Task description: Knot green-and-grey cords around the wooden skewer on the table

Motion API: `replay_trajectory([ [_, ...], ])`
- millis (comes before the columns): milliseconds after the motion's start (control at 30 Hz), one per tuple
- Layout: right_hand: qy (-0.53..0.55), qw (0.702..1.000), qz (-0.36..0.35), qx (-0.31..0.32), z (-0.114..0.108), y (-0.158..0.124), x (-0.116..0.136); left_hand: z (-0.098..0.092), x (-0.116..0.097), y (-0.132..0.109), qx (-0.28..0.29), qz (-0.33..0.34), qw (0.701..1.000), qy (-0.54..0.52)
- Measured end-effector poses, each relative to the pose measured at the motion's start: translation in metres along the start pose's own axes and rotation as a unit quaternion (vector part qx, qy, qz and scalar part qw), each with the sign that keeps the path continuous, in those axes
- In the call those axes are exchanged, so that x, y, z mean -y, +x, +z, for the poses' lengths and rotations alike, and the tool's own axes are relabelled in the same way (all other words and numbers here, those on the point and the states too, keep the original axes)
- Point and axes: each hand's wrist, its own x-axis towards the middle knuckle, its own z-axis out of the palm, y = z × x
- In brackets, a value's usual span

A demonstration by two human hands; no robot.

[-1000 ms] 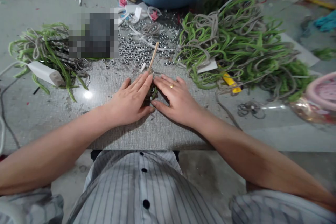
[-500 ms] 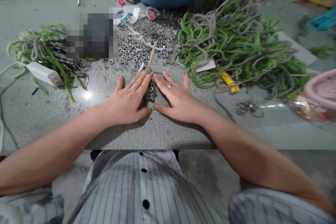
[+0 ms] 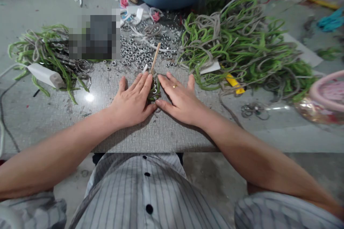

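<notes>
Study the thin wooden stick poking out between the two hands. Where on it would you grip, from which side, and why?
Probably pinch the wooden stick on its bare upper half, coming from above and the far side. Its lower end sits in the green bundle, which the left hand and right hand flank, while its top leans free over the metal nuts.

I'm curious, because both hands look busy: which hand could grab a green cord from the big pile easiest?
Probably the right hand: the big tangled pile of green and grey cords lies on its side.
</notes>
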Motion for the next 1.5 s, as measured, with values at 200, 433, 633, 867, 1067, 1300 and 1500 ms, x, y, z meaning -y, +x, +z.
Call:
replay_trajectory([
  [200,-0.034,0.999,0.005,0.000,0.001,0.002,-0.004,0.000,0.003,0.000,0.002,0.010,1.000,-0.001],
  [433,-0.067,0.994,-0.015,0.080,-0.014,-0.001,-0.015,-0.007,0.002,0.000,0.055,-0.010,0.998,0.025],
  [633,-0.075,0.991,-0.021,0.113,-0.022,-0.003,-0.021,-0.010,0.002,-0.001,0.074,-0.008,0.996,0.039],
  [867,-0.036,0.987,-0.071,0.138,-0.030,-0.006,-0.046,-0.011,0.003,-0.001,0.072,0.002,0.997,0.033],
  [1067,0.001,0.998,0.005,0.056,-0.023,-0.003,-0.033,-0.010,0.003,-0.001,0.063,0.007,0.998,0.022],
  [1300,-0.039,0.992,-0.014,-0.120,-0.007,-0.004,-0.006,-0.010,0.001,-0.001,0.070,-0.009,0.997,0.023],
  [1500,0.038,0.990,-0.032,-0.136,-0.007,-0.003,-0.001,-0.009,0.002,-0.001,0.056,-0.003,0.998,0.016],
])
